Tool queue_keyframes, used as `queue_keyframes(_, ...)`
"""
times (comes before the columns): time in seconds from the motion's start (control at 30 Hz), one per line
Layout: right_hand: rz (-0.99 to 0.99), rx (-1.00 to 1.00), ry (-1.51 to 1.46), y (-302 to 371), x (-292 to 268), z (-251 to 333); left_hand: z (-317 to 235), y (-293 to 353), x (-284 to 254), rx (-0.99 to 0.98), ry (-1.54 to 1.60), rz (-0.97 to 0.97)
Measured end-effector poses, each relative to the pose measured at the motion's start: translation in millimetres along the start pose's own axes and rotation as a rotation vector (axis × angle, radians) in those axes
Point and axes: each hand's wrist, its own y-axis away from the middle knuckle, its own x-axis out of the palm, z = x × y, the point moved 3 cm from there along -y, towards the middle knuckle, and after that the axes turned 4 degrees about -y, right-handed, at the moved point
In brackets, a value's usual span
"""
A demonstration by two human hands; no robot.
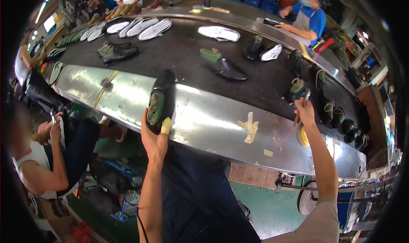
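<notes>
My left hand [154, 134] is closed around the heel end of a black shoe [157, 102] with a green lining, its toe pointing away over the bench edge. A yellow cover wraps the thumb. On the right, my right hand [305, 112] is closed, with the fingers round a thin tool [296, 120] whose kind I cannot make out. Just beyond those fingers sits another dark shoe [298, 89] with a greenish opening; whether they touch it I cannot tell. Below the hand, a yellow tape roll [303, 136] is at the metal edge.
A dark belt [183, 51] carries several black shoes and white soles [219, 33] beyond a shiny metal ledge [204, 109]. Beige tape strips [249, 128] stick to the ledge. A seated person [47, 158] works close on my left; another person [306, 19] stands across the belt.
</notes>
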Motion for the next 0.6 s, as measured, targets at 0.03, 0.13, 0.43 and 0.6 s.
queue_keyframes(0.03, -0.015, -0.077, -0.092, 16.6, -1.7, -0.5, -7.7, 16.1, -10.1, -0.003, 0.1, 0.046)
queue_keyframes(0.13, 0.119, -0.287, -0.119, 127.2, 39.8, 74.2, -3.3, 93.7, -34.8, 0.081, 0.167, 0.044)
queue_keyframes(0.43, 1.06, -0.401, -0.121, 370.6, 136.3, 108.0, -5.2, 283.0, -51.1, 0.333, -0.148, 0.254)
queue_keyframes(0.6, 0.952, -0.813, 0.116, 404.0, 136.4, 72.3, 21.8, 327.3, -85.4, -0.244, 0.253, 0.509)
